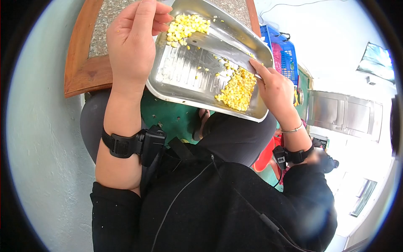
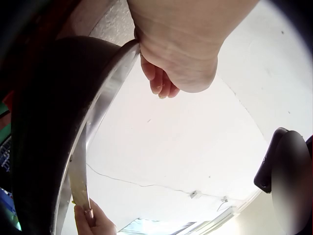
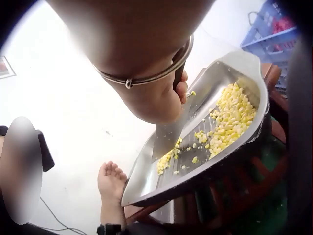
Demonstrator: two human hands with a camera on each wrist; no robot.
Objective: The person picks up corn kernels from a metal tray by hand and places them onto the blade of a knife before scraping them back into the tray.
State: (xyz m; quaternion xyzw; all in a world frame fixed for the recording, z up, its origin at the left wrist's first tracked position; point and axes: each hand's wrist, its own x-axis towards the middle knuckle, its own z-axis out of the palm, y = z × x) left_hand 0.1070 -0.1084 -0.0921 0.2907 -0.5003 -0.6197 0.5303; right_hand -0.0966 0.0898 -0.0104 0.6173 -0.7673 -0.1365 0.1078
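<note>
1. Silver metal tray lay between both hands, its far side over the worktop, presumably for support.
2. Right hand gripped a knife, forefinger extended along it, probably for steadiness.
3. Left hand was empty, fingers loosely bent, at the tray's end; contact unclear.
4. Yellow kernels lay beside the right hand; paler kernels lay just beside the left.

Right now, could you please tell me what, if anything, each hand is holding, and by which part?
The right hand holds a knife by its handle, its blade over the metal tray; the left hand appears empty.
</note>
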